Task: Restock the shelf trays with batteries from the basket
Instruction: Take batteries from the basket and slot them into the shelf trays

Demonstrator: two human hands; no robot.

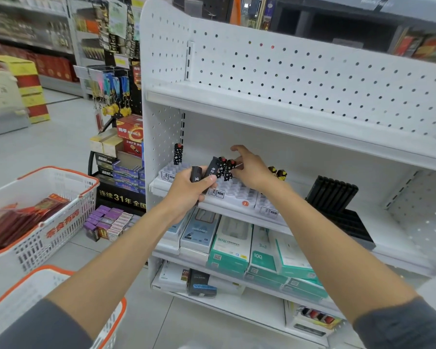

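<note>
The person stands close to a white pegboard shelf [312, 127], both arms stretched toward its middle level. The left hand [189, 190] is clenched around two plain black batteries [196, 173], their tops sticking up above the thumb. At about two o'clock from it, the right hand [252, 170] reaches over a white slotted tray [237, 195]. Its fingertips pinch a star-patterned battery [229, 168] with a red top that stands upright in the tray beside a matching one, and the index finger is lifted free. A lone star-patterned battery [178, 153] stands upright in the tray's far corner, at ten o'clock from the left hand. A black ridged tray [337, 205] sits at three o'clock on the same level. Boxed chargers [229, 245] fill the level below. On the floor at eight o'clock are a basket of red packets [61, 172] and a nearer basket [35, 275].
</note>
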